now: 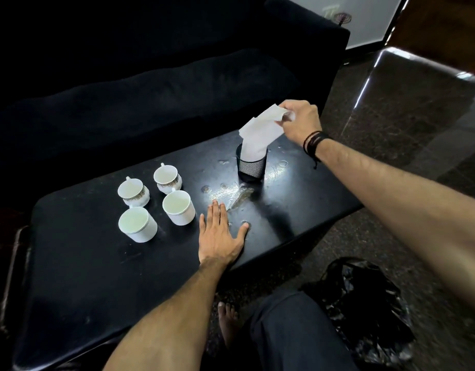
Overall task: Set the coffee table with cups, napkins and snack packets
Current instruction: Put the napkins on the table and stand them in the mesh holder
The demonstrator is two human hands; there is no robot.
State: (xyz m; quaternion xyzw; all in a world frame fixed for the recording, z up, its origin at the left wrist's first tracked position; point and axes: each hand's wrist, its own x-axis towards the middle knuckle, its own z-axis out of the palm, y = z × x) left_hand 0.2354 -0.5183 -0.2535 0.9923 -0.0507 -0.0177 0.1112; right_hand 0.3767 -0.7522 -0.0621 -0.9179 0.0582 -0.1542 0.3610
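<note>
Several white cups stand grouped on the left half of the black coffee table point(84, 263): two patterned ones point(134, 192) point(167, 178) behind, two plain ones point(138, 223) point(179, 207) in front. A black mesh holder point(251, 167) stands right of centre with white napkins point(260, 132) sticking out of it. My right hand point(300, 121) pinches the napkins' upper end above the holder. My left hand point(221, 234) lies flat on the tabletop, fingers spread, just right of the front cup. No snack packets show.
A dark sofa point(150, 76) runs along the table's far side. A crumpled black plastic bag point(365, 303) lies on the stone floor at the right, beside my leg and bare foot point(227, 322). A glossy surface point(431, 84) sits at upper right.
</note>
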